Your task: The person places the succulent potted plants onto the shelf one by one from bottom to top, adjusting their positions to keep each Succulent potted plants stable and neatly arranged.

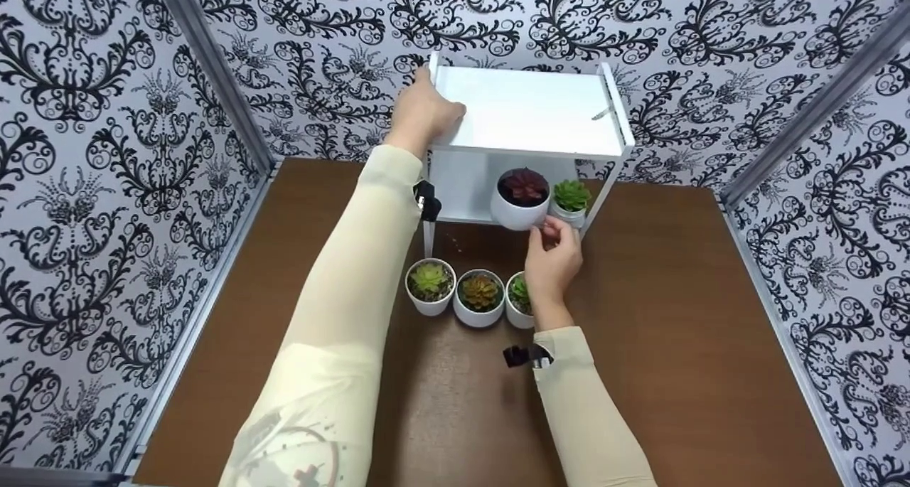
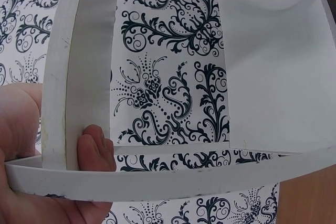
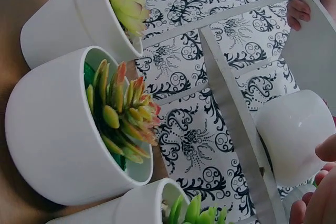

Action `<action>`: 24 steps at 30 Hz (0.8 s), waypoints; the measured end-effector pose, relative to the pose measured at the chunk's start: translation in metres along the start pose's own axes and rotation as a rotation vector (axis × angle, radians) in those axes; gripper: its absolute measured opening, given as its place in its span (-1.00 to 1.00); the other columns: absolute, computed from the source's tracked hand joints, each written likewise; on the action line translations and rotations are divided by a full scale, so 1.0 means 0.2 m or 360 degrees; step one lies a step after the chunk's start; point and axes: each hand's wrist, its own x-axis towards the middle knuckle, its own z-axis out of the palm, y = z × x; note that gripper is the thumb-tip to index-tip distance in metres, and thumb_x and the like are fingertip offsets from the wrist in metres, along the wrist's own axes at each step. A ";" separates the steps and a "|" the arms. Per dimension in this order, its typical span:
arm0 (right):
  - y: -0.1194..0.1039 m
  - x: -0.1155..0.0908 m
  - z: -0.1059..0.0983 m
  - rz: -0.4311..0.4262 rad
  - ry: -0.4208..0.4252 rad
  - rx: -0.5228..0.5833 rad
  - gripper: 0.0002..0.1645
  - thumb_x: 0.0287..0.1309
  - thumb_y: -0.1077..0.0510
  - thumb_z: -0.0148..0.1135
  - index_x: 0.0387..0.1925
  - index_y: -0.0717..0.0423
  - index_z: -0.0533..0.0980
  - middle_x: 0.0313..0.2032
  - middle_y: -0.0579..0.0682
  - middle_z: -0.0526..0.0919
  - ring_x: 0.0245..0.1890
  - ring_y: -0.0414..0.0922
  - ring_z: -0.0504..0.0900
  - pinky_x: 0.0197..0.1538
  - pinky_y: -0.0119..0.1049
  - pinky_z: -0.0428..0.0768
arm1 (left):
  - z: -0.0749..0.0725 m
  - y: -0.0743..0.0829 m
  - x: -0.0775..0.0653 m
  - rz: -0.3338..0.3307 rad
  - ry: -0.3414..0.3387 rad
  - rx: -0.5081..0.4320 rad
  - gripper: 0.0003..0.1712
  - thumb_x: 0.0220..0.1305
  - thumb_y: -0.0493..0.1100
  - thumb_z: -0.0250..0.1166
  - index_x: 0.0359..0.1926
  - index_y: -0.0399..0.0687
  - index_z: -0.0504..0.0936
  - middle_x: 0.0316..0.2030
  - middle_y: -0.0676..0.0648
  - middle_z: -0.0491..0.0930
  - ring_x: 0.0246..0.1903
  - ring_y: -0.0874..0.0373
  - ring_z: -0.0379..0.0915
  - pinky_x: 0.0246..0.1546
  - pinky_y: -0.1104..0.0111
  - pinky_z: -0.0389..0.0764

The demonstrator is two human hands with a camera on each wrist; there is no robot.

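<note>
A white two-level shelf stand (image 1: 526, 110) stands at the back of the table. My left hand (image 1: 423, 114) grips its upper left corner, the thumb over the top board. In the left wrist view, the fingers (image 2: 94, 150) curl round the white frame. On the lower board a white pot with a dark red succulent (image 1: 522, 199) sits near the front edge. My right hand (image 1: 554, 259) touches this pot low on its right side with thumb and fingertips. Just right of it is a potted green succulent (image 1: 571, 197), partly hidden by the hand.
In front of the stand, a row of white pots holds a pale green succulent (image 1: 430, 284), an orange-brown succulent (image 1: 480, 295) and a green succulent (image 1: 520, 298), the last partly behind the right hand. Patterned walls (image 1: 320, 60) enclose the brown table (image 1: 682, 316).
</note>
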 end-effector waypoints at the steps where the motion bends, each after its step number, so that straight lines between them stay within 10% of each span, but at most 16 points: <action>1: 0.00 0.00 0.00 -0.0003 0.0002 0.0006 -0.75 0.19 0.33 0.45 -0.07 0.25 0.72 -0.21 0.22 0.70 -0.15 0.08 0.68 -0.04 -0.01 0.71 | 0.00 0.00 0.00 -0.0002 -0.0002 -0.0004 0.14 0.38 0.04 0.39 0.73 0.18 -0.14 0.57 -0.13 0.35 0.47 -0.04 0.40 0.48 0.18 0.51; 24: 0.00 -0.10 -0.10 -0.0071 -0.0226 0.0069 -0.51 0.17 0.32 0.48 0.16 0.24 0.64 0.01 0.21 0.65 0.07 0.10 0.63 0.15 0.14 0.69 | -0.01 0.00 -0.02 -0.0020 -0.0033 -0.0036 0.19 0.41 0.04 0.37 0.75 0.21 -0.26 0.63 -0.13 0.25 0.52 -0.04 0.33 0.51 0.18 0.47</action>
